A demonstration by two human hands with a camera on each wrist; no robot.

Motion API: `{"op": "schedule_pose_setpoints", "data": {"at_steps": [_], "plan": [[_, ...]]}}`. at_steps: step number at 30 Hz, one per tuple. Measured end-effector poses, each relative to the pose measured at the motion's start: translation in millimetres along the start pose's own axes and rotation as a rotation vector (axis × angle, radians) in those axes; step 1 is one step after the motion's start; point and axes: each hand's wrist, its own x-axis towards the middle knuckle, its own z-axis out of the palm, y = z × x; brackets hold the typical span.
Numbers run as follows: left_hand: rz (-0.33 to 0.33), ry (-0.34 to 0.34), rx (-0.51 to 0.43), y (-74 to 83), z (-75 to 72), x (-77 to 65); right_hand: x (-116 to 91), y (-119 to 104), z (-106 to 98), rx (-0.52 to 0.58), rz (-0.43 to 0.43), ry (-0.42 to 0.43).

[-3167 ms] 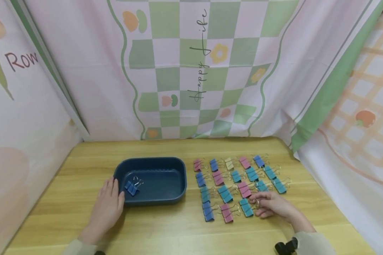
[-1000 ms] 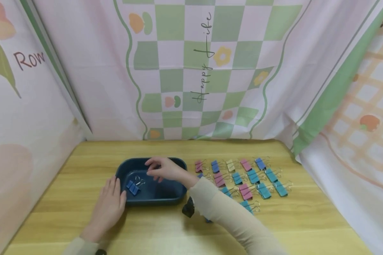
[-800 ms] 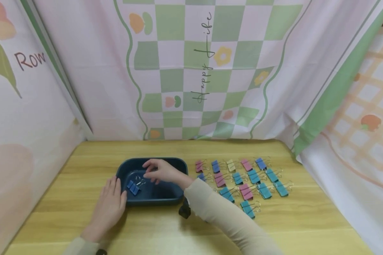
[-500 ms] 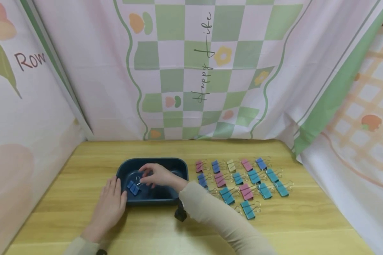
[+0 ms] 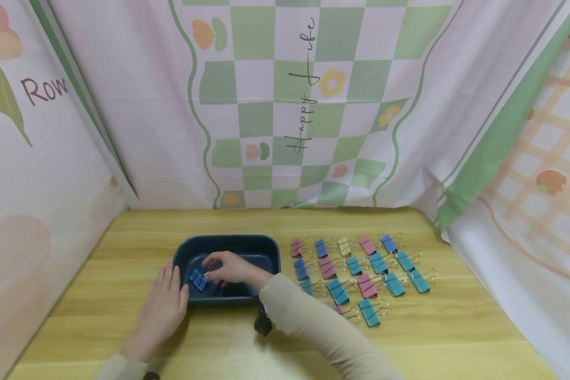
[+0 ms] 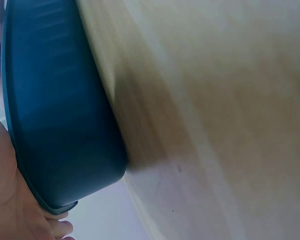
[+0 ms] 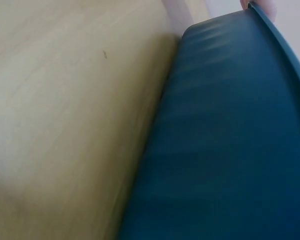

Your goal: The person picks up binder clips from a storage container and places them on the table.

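Note:
A dark blue rectangular tray (image 5: 228,302) stands on the table, with a blue binder clip (image 5: 198,279) lying in its left part. My right hand (image 5: 230,268) reaches into the tray from the right, thumb and forefinger pinching the clip's wire handle. Against the tray's left end rests my left hand (image 5: 163,303), fingers straight along the rim and thumb by the near corner. The left wrist view has the tray's outer wall (image 6: 60,100) and part of the left hand (image 6: 12,200). In the right wrist view the tray wall (image 7: 230,125) fills the right side; the right hand is hidden.
Right of the tray, pink, blue, teal and yellow binder clips (image 5: 366,285) lie in rough rows on the wooden table (image 5: 432,338). My right sleeve (image 5: 323,330) covers some near-left ones. A patterned curtain (image 5: 294,105) hangs behind the table.
My right hand has gone from the rows of clips to over the tray, then lowered leftward onto the blue binder clip's handle. My left hand has stayed at the tray's left end.

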Motion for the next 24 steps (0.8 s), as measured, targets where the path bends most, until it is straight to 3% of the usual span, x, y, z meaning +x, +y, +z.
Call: {"op": "schedule_pose_setpoints", "data": {"at_steps": [11, 19, 24], "plan": [[0.004, 0.005, 0.001, -0.5, 0.0, -0.1, 6.2, 2.1, 5.9, 0.025, 0.043, 0.006], [0.0, 0.003, -0.009, -1.0, 1.1, 0.5, 5.7, 0.0, 5.0, -0.026, 0.065, 0.066], [-0.006, -0.006, -0.009, -1.4, 1.8, 0.7, 3.9, 2.9, 3.7, 0.013, 0.067, 0.087]]}}
